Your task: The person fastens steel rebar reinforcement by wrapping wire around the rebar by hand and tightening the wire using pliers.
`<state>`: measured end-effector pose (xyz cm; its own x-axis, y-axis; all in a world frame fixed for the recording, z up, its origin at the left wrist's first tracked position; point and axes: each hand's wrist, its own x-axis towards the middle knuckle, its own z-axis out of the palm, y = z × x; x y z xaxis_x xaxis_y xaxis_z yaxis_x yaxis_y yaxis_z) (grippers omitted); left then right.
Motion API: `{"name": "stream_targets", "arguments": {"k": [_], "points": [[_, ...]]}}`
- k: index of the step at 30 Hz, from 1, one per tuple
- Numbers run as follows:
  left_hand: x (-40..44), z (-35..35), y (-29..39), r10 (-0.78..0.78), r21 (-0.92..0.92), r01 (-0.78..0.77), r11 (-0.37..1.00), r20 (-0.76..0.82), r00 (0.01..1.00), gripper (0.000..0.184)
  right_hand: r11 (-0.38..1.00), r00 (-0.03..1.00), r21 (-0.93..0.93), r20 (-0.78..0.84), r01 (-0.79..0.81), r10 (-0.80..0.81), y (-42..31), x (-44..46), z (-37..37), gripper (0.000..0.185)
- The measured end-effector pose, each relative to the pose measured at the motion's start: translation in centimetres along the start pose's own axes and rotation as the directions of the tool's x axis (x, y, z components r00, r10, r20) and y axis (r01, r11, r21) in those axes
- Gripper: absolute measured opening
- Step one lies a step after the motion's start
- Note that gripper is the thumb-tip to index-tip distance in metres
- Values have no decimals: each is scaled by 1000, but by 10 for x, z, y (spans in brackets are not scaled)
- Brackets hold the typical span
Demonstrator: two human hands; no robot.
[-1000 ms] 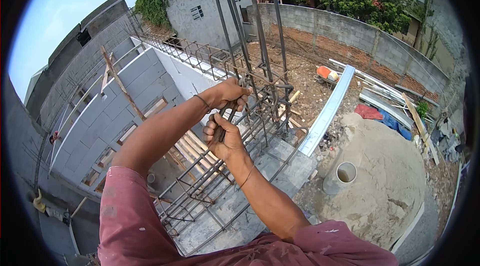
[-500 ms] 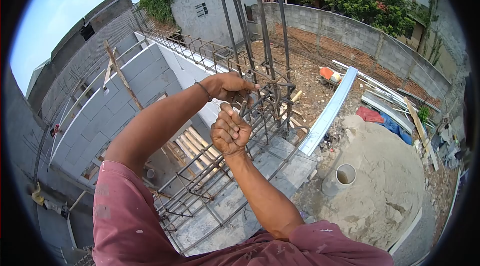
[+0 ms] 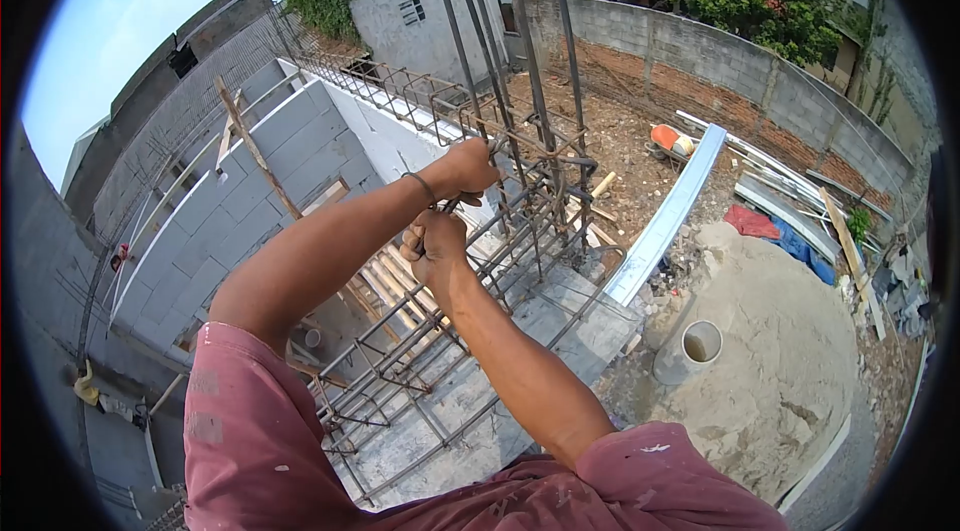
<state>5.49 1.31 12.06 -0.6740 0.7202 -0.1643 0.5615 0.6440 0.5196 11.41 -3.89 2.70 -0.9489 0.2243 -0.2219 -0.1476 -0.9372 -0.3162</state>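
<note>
My left hand (image 3: 468, 171) is closed in a fist beside the upright steel bars (image 3: 530, 51). What its fingers hold, if anything, is hidden. Just below it, my right hand (image 3: 440, 243) is wrapped round a dark, rod-like metal piece (image 3: 420, 249) that mostly disappears in the grip; its kind is not clear. Both hands are above a rebar cage (image 3: 400, 371) of long bars and bent stirrups. Where the uprights meet this cage, at the right of my hands, bars and stirrups form a dense joint (image 3: 545, 171).
Grey block walls (image 3: 240, 181) stand at left, with a wooden pole (image 3: 250, 141) leaning there. A concrete slab (image 3: 560, 321) lies under the cage. Down at right are a pale metal channel (image 3: 665, 216), a sand pile (image 3: 780, 361), a bucket (image 3: 700, 341) and a wheelbarrow (image 3: 672, 139).
My left hand has closed from partly stretched fingers and shifted slightly left. My right hand has turned at the wrist and moved left and a little down, still closed. The view has tilted slightly.
</note>
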Motion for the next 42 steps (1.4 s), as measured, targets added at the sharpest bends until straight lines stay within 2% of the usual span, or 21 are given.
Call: {"name": "stream_targets", "arguments": {"k": [1, 2, 4, 6, 8, 10, 12, 13, 14, 15, 16, 18, 19, 22, 24, 28, 30, 32, 34, 37, 42], "points": [[-12, -12, 17, -114, 70, 107, 992, 115, 987, 33, 931, 852, 310, 523, -193, 3, -3, -5, -12, 19], [-10, -18, 10, -109, 70, 102, 992, 109, 988, 33, 674, 507, 447, 853, -588, -124, -6, -12, -27, 19], [-8, -28, -20, -131, -517, 352, 781, 415, 900, 30, 621, 349, 382, 919, -684, -182, 17, -22, -40, 19], [-18, -18, -41, -99, -670, 426, 608, 468, 878, 25, 649, 370, 354, 921, -673, -119, 36, -33, -47, 20], [-29, -11, -62, -122, -732, 381, 565, 382, 916, 21, 666, 400, 329, 915, -670, -49, 36, -47, -44, 21], [-54, -18, -60, -72, -873, 190, 448, 177, 982, 22, 753, 499, 115, 811, -648, 306, 10, -70, -37, 23], [-96, -22, -32, -114, -886, 119, 447, 76, 991, 25, 804, 578, 20, 706, -594, 409, -5, -90, -34, 24], [-114, -21, -25, -109, -894, 48, 445, -2, 994, 26, 928, 791, -231, 487, -292, 371, -12, -105, -30, 23], [-131, -18, -18, -105, -896, -27, 443, -82, 991, 28, 846, 936, -533, 293, -11, 197, -17, -117, -29, 22], [-146, -14, -12, -114, -904, -32, 426, -89, 989, 28, 582, 967, -784, 253, 215, -16, -18, -126, -32, 21], [-163, -8, -7, -105, -917, -83, 390, -134, 985, 29, 576, 968, -792, 250, 205, 0, -20, -138, -36, 21], [-194, 11, 5, -112, -930, -133, 343, -181, 977, 31, 66, 750, -799, 529, 598, -397, -28, -165, -44, 31], [-208, 23, 14, -139, -938, -142, 316, -194, 971, 36, -13, 776, -844, 499, 536, -385, -34, -180, -48, 45], [-236, 70, 20, -149, -934, -178, 310, -233, 961, 46, -158, 791, -892, 449, 423, -415, -41, -217, -63, 49], [-248, 99, 13, -3, -800, -282, 530, -334, 942, 53, -135, 806, -899, 433, 416, -403, -46, -236, -77, 50], [-273, 129, -3, 231, -796, -210, 567, -91, 969, 60, 69, 891, -911, 378, 406, -251, -53, -265, -122, 50], [-277, 140, -19, 421, -723, -339, 602, -73, 904, 62, 771, 950, -636, 219, -33, 222, -61, -278, -141, 44], [-286, 142, -19, 429, -771, -287, 569, -20, 903, 62, 794, 942, -599, 193, -110, 276, -64, -283, -156, 32], [-292, 143, -15, 402, -794, -253, 552, -12, 916, 53, 824, 932, -565, 281, -35, 231, -56, -282, -168, 25], [-296, 147, -1, 426, -501, -481, 720, -228, 875, 34, 844, 912, -535, 334, -26, 240, -49, -286, -162, 18], [-288, 150, -22, 439, -350, -630, 693, -489, 754, 25, 819, 914, -555, 392, 147, 101, -39, -298, -135, 21]]}}
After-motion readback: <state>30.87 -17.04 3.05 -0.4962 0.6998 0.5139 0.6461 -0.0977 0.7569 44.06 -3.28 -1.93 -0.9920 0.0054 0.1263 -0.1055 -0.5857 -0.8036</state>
